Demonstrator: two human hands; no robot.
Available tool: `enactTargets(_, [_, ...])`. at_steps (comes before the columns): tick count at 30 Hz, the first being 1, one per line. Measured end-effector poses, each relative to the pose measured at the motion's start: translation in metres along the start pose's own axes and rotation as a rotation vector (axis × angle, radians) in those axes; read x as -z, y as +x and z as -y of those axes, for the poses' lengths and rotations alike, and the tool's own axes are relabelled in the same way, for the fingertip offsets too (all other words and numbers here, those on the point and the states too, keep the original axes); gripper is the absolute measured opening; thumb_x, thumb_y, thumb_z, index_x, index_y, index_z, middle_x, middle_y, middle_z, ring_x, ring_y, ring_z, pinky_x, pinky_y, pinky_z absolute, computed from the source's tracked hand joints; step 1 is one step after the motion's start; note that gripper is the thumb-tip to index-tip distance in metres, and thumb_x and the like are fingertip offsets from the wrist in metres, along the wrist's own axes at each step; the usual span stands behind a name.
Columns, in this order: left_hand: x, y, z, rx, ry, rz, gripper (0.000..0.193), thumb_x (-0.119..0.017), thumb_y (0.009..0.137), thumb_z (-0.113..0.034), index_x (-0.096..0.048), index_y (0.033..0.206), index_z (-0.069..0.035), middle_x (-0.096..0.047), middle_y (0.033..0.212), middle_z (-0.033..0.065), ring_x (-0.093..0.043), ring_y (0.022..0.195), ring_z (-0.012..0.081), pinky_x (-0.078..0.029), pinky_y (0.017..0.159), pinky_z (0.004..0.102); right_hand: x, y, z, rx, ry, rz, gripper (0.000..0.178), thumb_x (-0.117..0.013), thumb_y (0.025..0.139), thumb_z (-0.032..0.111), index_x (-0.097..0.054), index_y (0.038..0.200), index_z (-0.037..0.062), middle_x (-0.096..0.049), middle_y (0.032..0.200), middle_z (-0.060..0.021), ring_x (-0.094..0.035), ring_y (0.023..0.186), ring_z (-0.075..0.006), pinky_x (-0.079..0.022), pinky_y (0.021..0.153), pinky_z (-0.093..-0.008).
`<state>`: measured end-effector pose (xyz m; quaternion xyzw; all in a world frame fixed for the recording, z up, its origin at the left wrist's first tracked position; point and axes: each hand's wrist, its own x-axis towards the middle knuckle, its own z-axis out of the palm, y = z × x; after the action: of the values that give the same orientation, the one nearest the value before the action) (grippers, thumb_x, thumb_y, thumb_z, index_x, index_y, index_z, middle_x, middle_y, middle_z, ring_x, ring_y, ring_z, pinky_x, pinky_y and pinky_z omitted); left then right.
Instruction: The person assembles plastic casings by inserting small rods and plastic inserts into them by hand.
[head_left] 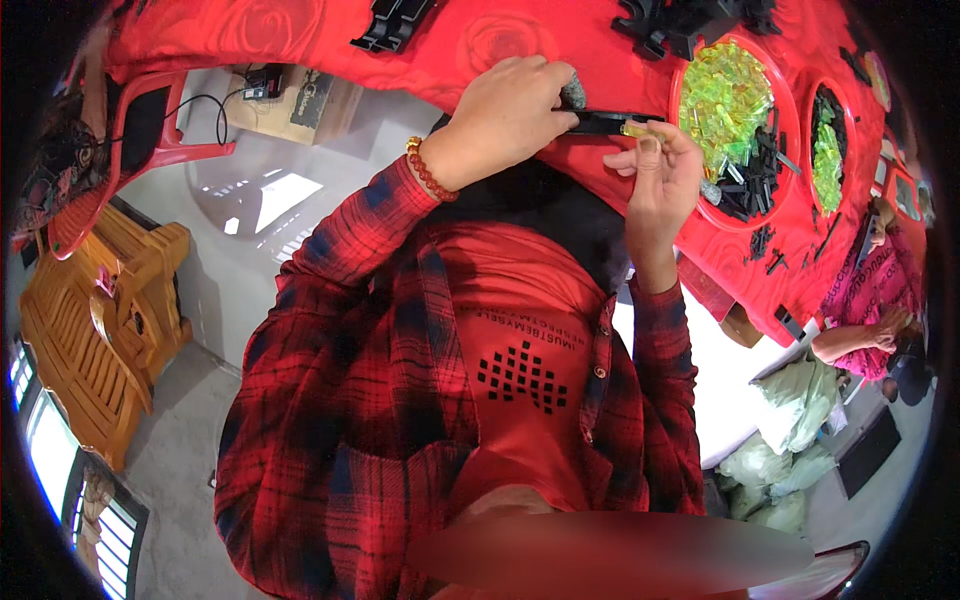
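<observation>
Close to the table's near edge, my left hand [510, 118], with a beaded bracelet on its wrist, is closed on one end of a long black plastic part [600, 123]. Beside its fingertips shows a rough grey lump [573, 93]; whether it is held or worn, I cannot tell. At the other end of the black part, my right hand [662, 178] pinches a small yellow translucent piece [632, 129] between thumb and fingers. Just right of that hand sits a red bowl [792, 130] of yellow-green translucent pieces [728, 100] and small black pieces [748, 185].
A second red bowl [848, 110] with similar pieces stands farther right on the red tablecloth [610, 60]. Black plastic parts [690, 22] lie at the far side, another [393, 22] at the far left. A person in pink [880, 270] sits at the right.
</observation>
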<state>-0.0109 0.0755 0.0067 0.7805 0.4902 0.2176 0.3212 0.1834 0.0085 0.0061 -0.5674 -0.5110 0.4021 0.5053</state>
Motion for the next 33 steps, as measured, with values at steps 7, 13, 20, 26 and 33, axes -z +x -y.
enactTargets(7, [0.001,-0.001,-0.001,-0.066,-0.101,0.018,0.026,-0.068,0.089,-0.023,-0.058,0.094,0.0,-0.063,0.084,0.0174,-0.064,0.084,0.0375,-0.05,0.071,0.0446,-0.006,0.011,-0.01,-0.069,0.198,0.001,0.021,-0.051,0.105,0.016,-0.048,0.118,-0.0007,-0.065,0.105,-0.0138,-0.067,0.077,-0.0145,-0.052,0.07,-0.0256])
enactTargets(13, [0.009,-0.017,-0.012,0.117,-0.148,0.137,0.017,-0.06,0.093,-0.014,-0.058,0.102,0.0,-0.063,0.093,0.0221,-0.061,0.089,0.0455,-0.05,0.069,0.0492,-0.003,0.027,-0.016,-0.038,0.188,0.093,0.021,-0.052,0.104,0.017,-0.051,0.116,-0.0002,-0.066,0.104,-0.0125,-0.063,0.075,-0.0122,-0.052,0.07,-0.0251])
enactTargets(20, [0.027,-0.016,-0.014,-0.469,0.15,0.12,0.043,-0.055,0.083,-0.002,-0.063,0.124,-0.013,-0.054,0.136,0.0127,-0.054,0.123,0.034,-0.047,0.101,0.0419,0.006,0.021,-0.006,-0.024,0.336,0.036,0.019,-0.054,0.103,0.014,-0.053,0.116,0.0001,-0.067,0.102,-0.0139,-0.064,0.07,-0.013,-0.052,0.068,-0.0254])
enactTargets(26, [0.015,-0.006,-0.01,-0.752,0.284,0.18,0.034,-0.057,0.085,-0.014,-0.064,0.118,-0.014,-0.051,0.143,0.0079,-0.049,0.13,0.0296,-0.04,0.109,0.0446,0.032,0.009,0.005,0.003,0.29,-0.168,0.02,-0.057,0.102,0.013,-0.054,0.115,-0.0011,-0.068,0.102,-0.0172,-0.064,0.066,-0.0146,-0.052,0.065,-0.026])
enactTargets(33, [0.024,0.002,-0.013,-0.832,0.603,0.1,0.022,-0.058,0.085,-0.018,-0.06,0.104,-0.008,-0.054,0.14,0.0079,-0.045,0.136,0.0257,-0.032,0.117,0.0465,0.047,-0.006,0.0,-0.015,0.246,-0.225,0.021,-0.058,0.1,0.011,-0.054,0.115,-0.0022,-0.068,0.101,-0.0176,-0.063,0.066,-0.0148,-0.052,0.065,-0.0255])
